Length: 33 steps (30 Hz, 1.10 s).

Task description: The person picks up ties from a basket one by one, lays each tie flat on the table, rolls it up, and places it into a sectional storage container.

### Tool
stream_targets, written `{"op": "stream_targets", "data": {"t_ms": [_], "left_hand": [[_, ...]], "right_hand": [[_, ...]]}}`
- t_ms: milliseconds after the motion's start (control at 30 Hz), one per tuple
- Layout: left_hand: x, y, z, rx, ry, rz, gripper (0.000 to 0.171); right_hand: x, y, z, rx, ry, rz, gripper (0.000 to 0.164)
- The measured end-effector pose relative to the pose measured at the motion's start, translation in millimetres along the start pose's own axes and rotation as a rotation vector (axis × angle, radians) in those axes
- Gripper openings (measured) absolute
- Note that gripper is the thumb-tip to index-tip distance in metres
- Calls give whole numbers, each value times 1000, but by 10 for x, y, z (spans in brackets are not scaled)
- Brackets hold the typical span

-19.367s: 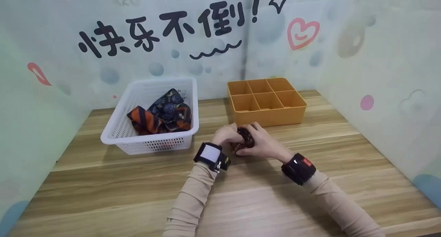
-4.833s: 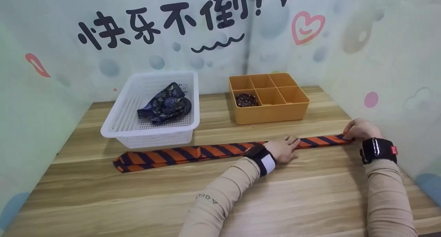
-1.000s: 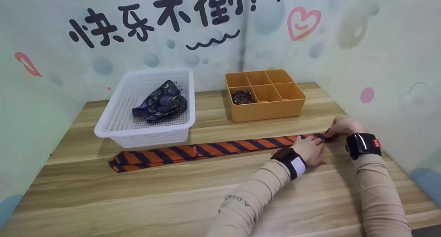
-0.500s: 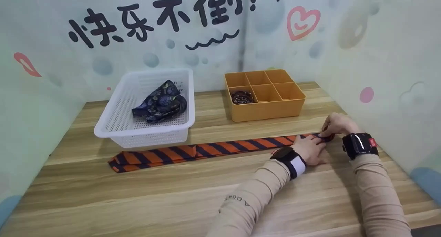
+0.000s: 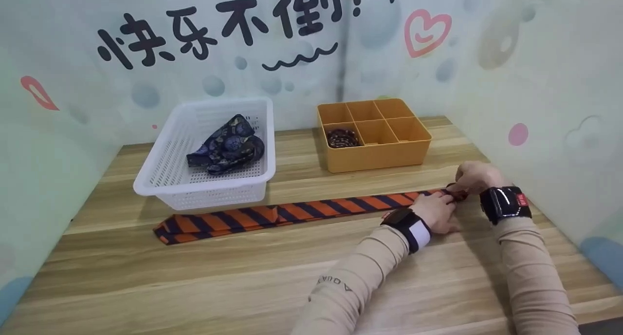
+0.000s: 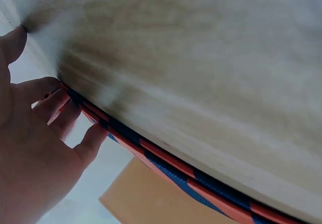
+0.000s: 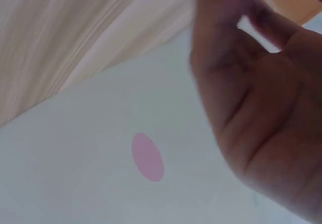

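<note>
An orange and navy striped necktie [image 5: 316, 210] lies stretched across the wooden table, its wide pointed end at the left. My left hand [image 5: 434, 212] rests on it near the narrow right end, fingers spread and fairly straight. In the left wrist view, several fingertips of the left hand [image 6: 45, 133] touch the edge of the striped necktie [image 6: 176, 171]. At the narrow end, my right hand [image 5: 478, 175] pinches the tie, where the cloth is folded over into a small dark bundle. The right wrist view shows the curled right hand [image 7: 271, 103], with the tie hidden from it.
Behind the tie stands a white perforated basket [image 5: 204, 188] holding a crumpled dark blue patterned tie [image 5: 229, 147]. Right of it, an orange six-compartment box [image 5: 379, 157] has a rolled dark tie [image 5: 342, 138] in its front left compartment. Walls border the table behind and on both sides.
Earlier a rolled dark tie was in the hands; it now lies in the box. The striped tie left the basket and was laid out. Lately the right hand moved left, folding its narrow end.
</note>
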State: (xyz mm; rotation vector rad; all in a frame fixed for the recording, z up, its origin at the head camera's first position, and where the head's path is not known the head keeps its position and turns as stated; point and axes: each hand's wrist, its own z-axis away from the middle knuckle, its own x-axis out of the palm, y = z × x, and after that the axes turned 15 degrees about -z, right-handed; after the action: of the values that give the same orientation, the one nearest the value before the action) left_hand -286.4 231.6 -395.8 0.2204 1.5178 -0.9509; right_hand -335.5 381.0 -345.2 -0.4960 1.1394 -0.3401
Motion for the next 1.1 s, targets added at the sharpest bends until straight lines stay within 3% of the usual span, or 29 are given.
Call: {"op": "stream_targets", "data": {"t_ms": [167, 267, 433, 733, 867, 1100], "left_hand": [[21, -79, -20, -13, 74, 160, 49], [25, -135, -14, -16, 72, 230, 54], [21, -180, 22, 0, 51, 193, 47], [13, -198, 19, -3, 2, 164, 49], [20, -201, 12, 2, -2, 150, 49], [8, -177, 61, -75, -7, 227, 42]], "right_hand": [[9, -6, -12, 29, -4, 51, 31], [22, -31, -20, 61, 23, 66, 34], [46, -74, -38, 69, 57, 38, 30], [-20, -97, 5, -26, -26, -71, 25], [-16, -119, 3, -7, -12, -36, 27], [66, -194, -44, 10, 15, -93, 33]]}}
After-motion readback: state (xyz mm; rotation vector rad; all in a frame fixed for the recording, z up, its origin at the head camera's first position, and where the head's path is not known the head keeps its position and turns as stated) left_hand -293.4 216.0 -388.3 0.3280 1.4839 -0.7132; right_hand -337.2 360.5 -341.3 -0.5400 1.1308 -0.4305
